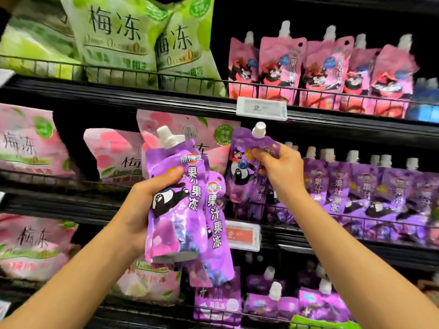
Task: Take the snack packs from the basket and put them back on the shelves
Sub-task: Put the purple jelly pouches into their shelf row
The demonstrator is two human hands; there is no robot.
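Observation:
My left hand (147,203) grips a small stack of purple spouted jelly pouches (187,210), upright, with white caps at the top, held in front of the shelves. My right hand (278,172) pinches the upper edge of a single purple pouch (244,162) just left of a row of the same purple pouches (370,193) standing on the middle shelf behind a wire rail. The basket is out of view.
Pink spouted pouches (320,70) fill the upper shelf at right, green bags (133,41) at upper left. Pink bags (31,143) line the left shelves. More purple pouches (285,298) stand on the bottom shelf. Price tags (261,109) clip to the shelf edges.

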